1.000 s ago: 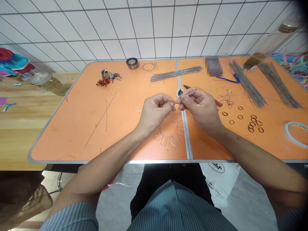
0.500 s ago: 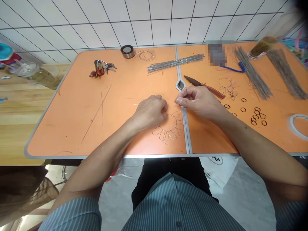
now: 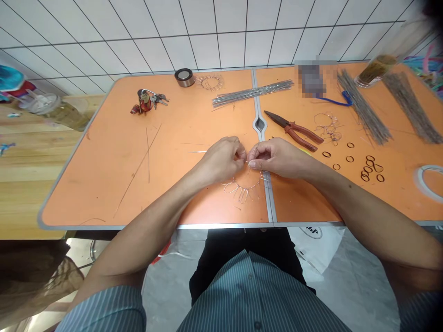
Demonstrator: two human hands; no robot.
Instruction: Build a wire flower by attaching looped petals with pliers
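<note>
A thin wire ring with many loops (image 3: 241, 189) lies near the front edge of the orange table (image 3: 207, 212), left of its metal seam. Over its upper side, my left hand (image 3: 224, 159) has its fingers closed on the fine wire. My right hand (image 3: 275, 158) pinches the wire too, its fingertips almost touching those of the left. Exactly where the wire runs between the fingertips is too small to tell. Red-handled pliers (image 3: 294, 130) lie just beyond my right hand, their jaws pointing to the upper left.
Keys (image 3: 149, 100), a tape roll (image 3: 184, 77), another looped wire ring (image 3: 210, 82) and a wire bundle (image 3: 252, 93) lie farther back. Small dark rings (image 3: 370, 168), tangled wire (image 3: 327, 125), more wire bundles (image 3: 365, 108) and a glass cup (image 3: 375, 70) are at right.
My right hand has moved down and left to meet my left hand, uncovering the pliers' handles. My left hand has shifted slightly right.
</note>
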